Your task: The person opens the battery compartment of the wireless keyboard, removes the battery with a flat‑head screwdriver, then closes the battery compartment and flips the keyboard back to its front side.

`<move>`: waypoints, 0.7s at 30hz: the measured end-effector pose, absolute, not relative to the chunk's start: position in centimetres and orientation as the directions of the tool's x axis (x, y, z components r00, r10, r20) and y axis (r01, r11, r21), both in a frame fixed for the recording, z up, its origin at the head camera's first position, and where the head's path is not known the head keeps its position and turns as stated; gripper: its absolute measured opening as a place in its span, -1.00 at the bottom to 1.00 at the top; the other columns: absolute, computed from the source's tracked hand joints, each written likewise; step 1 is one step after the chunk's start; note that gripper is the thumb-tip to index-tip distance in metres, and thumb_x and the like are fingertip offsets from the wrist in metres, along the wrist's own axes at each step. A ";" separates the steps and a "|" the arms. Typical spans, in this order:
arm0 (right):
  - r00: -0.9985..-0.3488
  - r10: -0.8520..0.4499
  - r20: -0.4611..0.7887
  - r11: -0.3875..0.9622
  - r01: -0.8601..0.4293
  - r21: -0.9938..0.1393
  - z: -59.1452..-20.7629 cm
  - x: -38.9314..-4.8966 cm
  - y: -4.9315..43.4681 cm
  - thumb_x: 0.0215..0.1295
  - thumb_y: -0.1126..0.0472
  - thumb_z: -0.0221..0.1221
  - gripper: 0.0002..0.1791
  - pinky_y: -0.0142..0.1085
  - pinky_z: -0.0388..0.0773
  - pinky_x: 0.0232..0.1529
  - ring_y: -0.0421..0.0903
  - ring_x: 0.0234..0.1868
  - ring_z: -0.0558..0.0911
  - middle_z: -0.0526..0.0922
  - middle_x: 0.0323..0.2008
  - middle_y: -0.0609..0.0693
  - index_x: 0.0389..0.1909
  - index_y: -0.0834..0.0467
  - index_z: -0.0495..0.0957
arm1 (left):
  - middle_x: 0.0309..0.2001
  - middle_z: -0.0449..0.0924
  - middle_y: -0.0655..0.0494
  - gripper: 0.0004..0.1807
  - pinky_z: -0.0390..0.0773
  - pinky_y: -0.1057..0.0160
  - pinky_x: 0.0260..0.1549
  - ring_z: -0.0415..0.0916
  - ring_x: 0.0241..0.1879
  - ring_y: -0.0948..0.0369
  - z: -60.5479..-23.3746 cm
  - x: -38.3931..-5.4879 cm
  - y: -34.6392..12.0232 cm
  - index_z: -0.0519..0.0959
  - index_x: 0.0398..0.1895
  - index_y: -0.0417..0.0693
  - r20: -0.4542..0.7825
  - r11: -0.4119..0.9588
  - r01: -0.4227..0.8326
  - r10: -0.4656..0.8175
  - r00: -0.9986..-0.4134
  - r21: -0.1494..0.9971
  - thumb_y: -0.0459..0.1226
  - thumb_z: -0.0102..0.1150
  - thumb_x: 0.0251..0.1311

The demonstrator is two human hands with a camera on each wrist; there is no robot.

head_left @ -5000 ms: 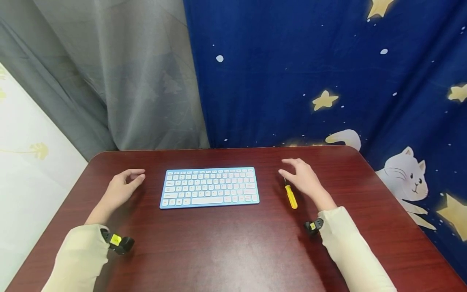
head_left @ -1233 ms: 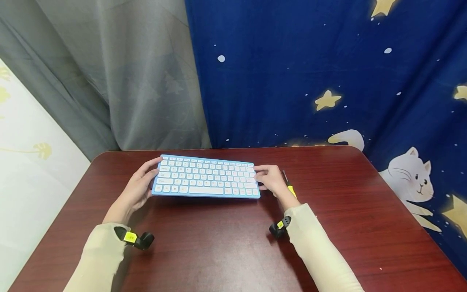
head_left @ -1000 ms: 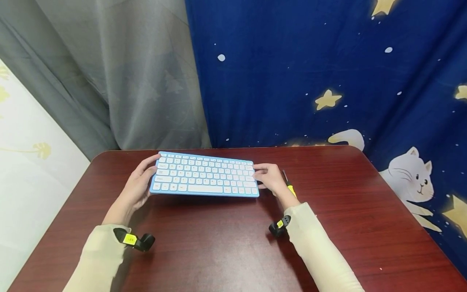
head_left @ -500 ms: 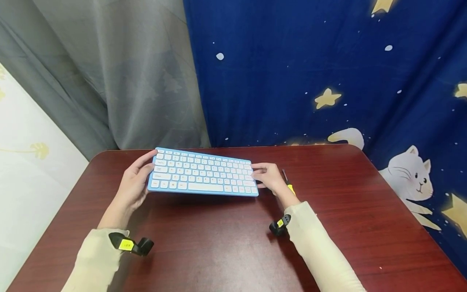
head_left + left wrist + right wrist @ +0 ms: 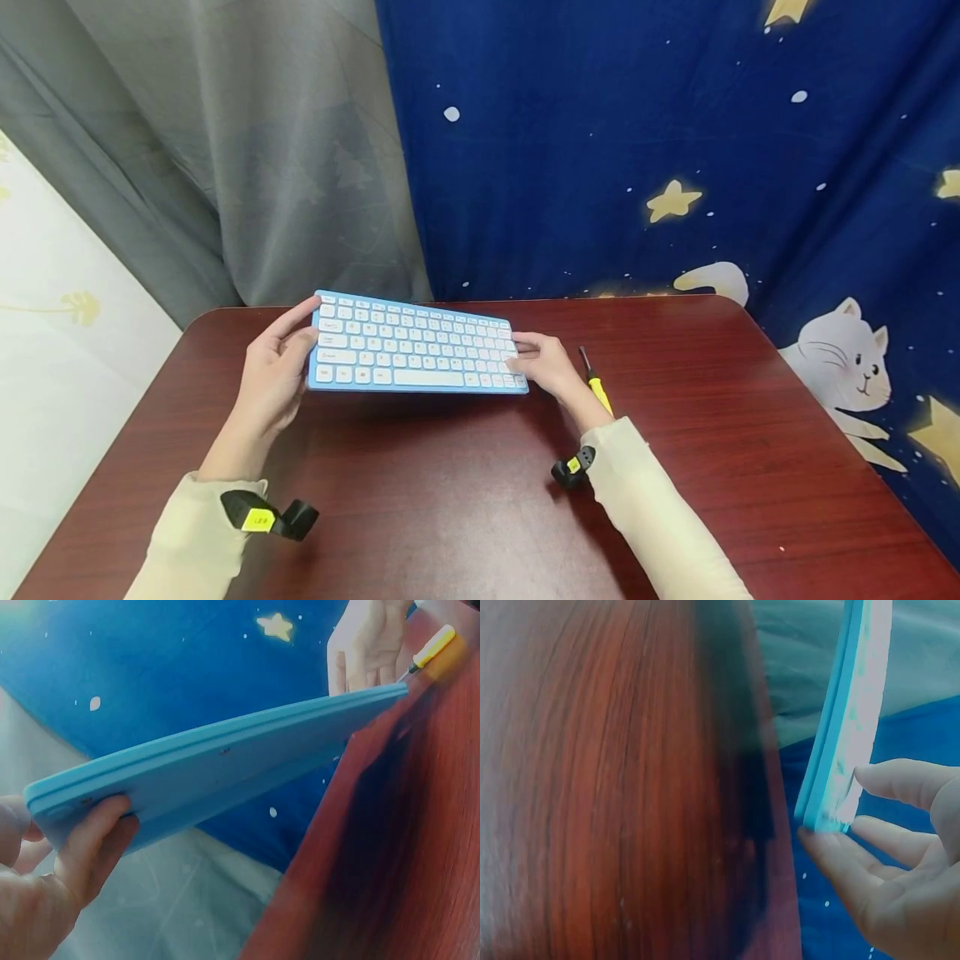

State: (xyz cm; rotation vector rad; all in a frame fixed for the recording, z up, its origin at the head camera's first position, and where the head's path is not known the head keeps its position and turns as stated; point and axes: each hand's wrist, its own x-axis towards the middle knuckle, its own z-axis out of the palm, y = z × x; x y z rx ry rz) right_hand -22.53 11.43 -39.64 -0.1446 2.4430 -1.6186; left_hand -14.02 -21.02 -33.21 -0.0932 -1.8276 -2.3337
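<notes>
A blue keyboard [image 5: 412,346] with white keys is held up off the table, its left end higher than its right. My left hand [image 5: 273,371] grips the left end; the left wrist view shows fingers [image 5: 94,840] curled under the blue underside [image 5: 217,769]. At the other end my right hand [image 5: 551,364] pinches the keyboard, thumb [image 5: 900,780] on the key side and other fingers at the edge and beneath. Just right of that hand, a screwdriver [image 5: 597,392] with a yellow handle and dark shaft lies on the table, partly hidden by the right wrist.
The dark red wooden table [image 5: 450,492] runs back to a grey curtain [image 5: 300,167] and a blue starry curtain [image 5: 562,167]. A white patterned panel [image 5: 67,350] stands at the left. Black wrist cameras sit on both sleeves.
Both hands have come in from beside the keyboard and gripped its ends. The keyboard has risen off the table, its left end going up further and tilting more over the last second.
</notes>
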 end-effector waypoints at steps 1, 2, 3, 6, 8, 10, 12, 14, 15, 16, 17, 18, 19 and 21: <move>-0.974 -0.197 -0.112 0.395 0.026 -0.918 -39.5 -22.4 11.4 0.11 0.38 0.22 -0.44 -0.21 0.51 -0.12 0.05 -0.04 0.55 0.51 0.01 0.23 0.19 0.30 0.36 | -0.19 0.59 0.07 -0.53 0.56 0.32 -0.57 0.59 -0.43 0.27 -33.0 -13.8 -20.8 0.25 0.30 -0.18 0.158 -0.225 0.178 -0.106 -0.982 0.958 -0.40 -0.10 0.31; -0.974 -0.200 -0.105 0.394 0.019 -0.919 -39.3 -22.3 11.4 0.12 0.38 0.22 -0.42 -0.21 0.50 -0.11 0.06 -0.02 0.53 0.50 0.03 0.23 0.20 0.30 0.34 | -0.19 0.59 0.07 -0.53 0.55 0.32 -0.59 0.59 -0.44 0.27 -32.8 -13.6 -20.6 0.25 0.30 -0.17 0.157 -0.219 0.179 -0.114 -0.981 0.959 -0.40 -0.10 0.31; -0.975 -0.197 -0.099 0.402 0.012 -0.916 -39.1 -22.1 11.3 0.12 0.37 0.22 -0.42 -0.20 0.49 -0.09 0.05 0.01 0.52 0.48 0.06 0.22 0.21 0.28 0.34 | -0.18 0.58 0.07 -0.53 0.54 0.34 -0.61 0.58 -0.45 0.27 -32.7 -13.4 -20.4 0.25 0.30 -0.17 0.158 -0.213 0.182 -0.123 -0.980 0.960 -0.40 -0.10 0.31; -0.978 -0.196 -0.066 0.443 -0.028 -0.896 -38.4 -21.7 11.2 0.13 0.32 0.22 -0.42 -0.16 0.41 0.04 0.05 0.10 0.43 0.41 0.14 0.20 0.22 0.23 0.35 | -0.17 0.57 0.06 -0.53 0.51 0.38 -0.66 0.56 -0.48 0.29 -32.3 -12.9 -19.8 0.26 0.30 -0.16 0.165 -0.203 0.194 -0.152 -0.974 0.960 -0.40 -0.11 0.31; -0.980 -0.198 -0.027 0.478 -0.073 -0.875 -38.0 -21.4 11.0 0.11 0.29 0.23 -0.42 -0.11 0.30 0.13 0.06 0.17 0.34 0.34 0.20 0.19 0.20 0.21 0.37 | -0.16 0.57 0.06 -0.54 0.48 0.41 -0.70 0.55 -0.49 0.30 -32.1 -12.7 -19.6 0.27 0.29 -0.16 0.169 -0.200 0.203 -0.172 -0.970 0.958 -0.41 -0.11 0.31; -0.978 -0.209 0.022 0.505 -0.128 -0.853 -37.6 -21.0 10.9 0.08 0.27 0.24 -0.43 -0.07 0.20 0.19 0.09 0.22 0.27 0.28 0.24 0.21 0.18 0.21 0.40 | -0.17 0.57 0.06 -0.54 0.45 0.43 -0.72 0.54 -0.50 0.30 -32.0 -12.6 -19.4 0.28 0.28 -0.17 0.175 -0.205 0.213 -0.188 -0.966 0.955 -0.42 -0.11 0.30; -0.975 -0.213 0.056 0.510 -0.159 -0.845 -37.3 -20.6 10.7 0.06 0.28 0.24 -0.42 -0.03 0.15 0.21 0.11 0.27 0.20 0.21 0.28 0.22 0.17 0.21 0.41 | -0.16 0.57 0.05 -0.54 0.44 0.44 -0.73 0.53 -0.50 0.30 -31.8 -12.5 -19.2 0.29 0.28 -0.18 0.182 -0.206 0.223 -0.200 -0.963 0.953 -0.42 -0.12 0.30; -0.975 -0.209 0.082 0.506 -0.179 -0.844 -36.9 -20.2 10.6 0.04 0.28 0.24 -0.43 -0.02 0.15 0.20 0.13 0.28 0.17 0.17 0.29 0.22 0.15 0.22 0.42 | -0.17 0.57 0.05 -0.55 0.43 0.44 -0.74 0.53 -0.49 0.30 -31.7 -12.3 -19.0 0.29 0.27 -0.19 0.185 -0.213 0.229 -0.208 -0.960 0.950 -0.43 -0.12 0.30; -0.974 -0.206 0.091 0.499 -0.185 -0.847 -36.7 -20.0 10.5 0.04 0.29 0.23 -0.43 -0.02 0.15 0.19 0.13 0.28 0.16 0.14 0.30 0.22 0.15 0.21 0.43 | -0.17 0.57 0.04 -0.55 0.42 0.45 -0.74 0.53 -0.50 0.30 -31.6 -12.3 -18.9 0.30 0.27 -0.19 0.186 -0.217 0.232 -0.213 -0.959 0.948 -0.43 -0.12 0.30; -0.975 -0.202 0.096 0.487 -0.185 -0.853 -36.5 -19.8 10.4 0.04 0.29 0.23 -0.44 -0.02 0.15 0.19 0.13 0.28 0.16 0.13 0.31 0.21 0.15 0.21 0.43 | -0.17 0.57 0.04 -0.55 0.40 0.46 -0.75 0.52 -0.50 0.30 -31.6 -12.2 -18.9 0.30 0.26 -0.19 0.187 -0.216 0.234 -0.218 -0.958 0.948 -0.43 -0.12 0.30; -0.974 -0.203 0.100 0.478 -0.188 -0.858 -36.3 -19.5 10.3 0.04 0.28 0.23 -0.44 -0.02 0.15 0.19 0.12 0.29 0.15 0.11 0.32 0.20 0.15 0.20 0.44 | -0.17 0.57 0.04 -0.55 0.38 0.47 -0.78 0.52 -0.51 0.30 -31.5 -12.2 -18.8 0.31 0.26 -0.19 0.188 -0.215 0.236 -0.224 -0.956 0.948 -0.44 -0.12 0.29; -0.972 -0.207 0.110 0.473 -0.198 -0.859 -36.1 -19.3 10.2 0.04 0.28 0.22 -0.45 -0.02 0.15 0.19 0.12 0.29 0.15 0.12 0.32 0.19 0.14 0.20 0.44 | -0.17 0.57 0.04 -0.55 0.36 0.47 -0.79 0.52 -0.51 0.30 -31.4 -12.1 -18.7 0.31 0.26 -0.18 0.188 -0.215 0.238 -0.229 -0.955 0.947 -0.44 -0.12 0.29; -0.969 -0.215 0.121 0.468 -0.211 -0.858 -35.8 -19.1 10.1 0.04 0.28 0.22 -0.46 -0.02 0.15 0.19 0.12 0.29 0.15 0.12 0.32 0.20 0.13 0.21 0.45 | -0.17 0.57 0.04 -0.56 0.33 0.48 -0.81 0.51 -0.52 0.31 -31.3 -12.0 -18.6 0.32 0.25 -0.18 0.187 -0.213 0.239 -0.235 -0.954 0.947 -0.44 -0.12 0.29; -0.962 -0.236 0.137 0.463 -0.236 -0.855 -35.5 -18.6 9.9 0.06 0.26 0.22 -0.48 -0.02 0.12 0.20 0.11 0.29 0.14 0.16 0.31 0.17 0.12 0.19 0.46 | -0.16 0.57 0.04 -0.56 0.29 0.48 -0.83 0.50 -0.53 0.31 -31.2 -11.7 -18.4 0.32 0.25 -0.18 0.189 -0.211 0.242 -0.245 -0.951 0.947 -0.45 -0.12 0.28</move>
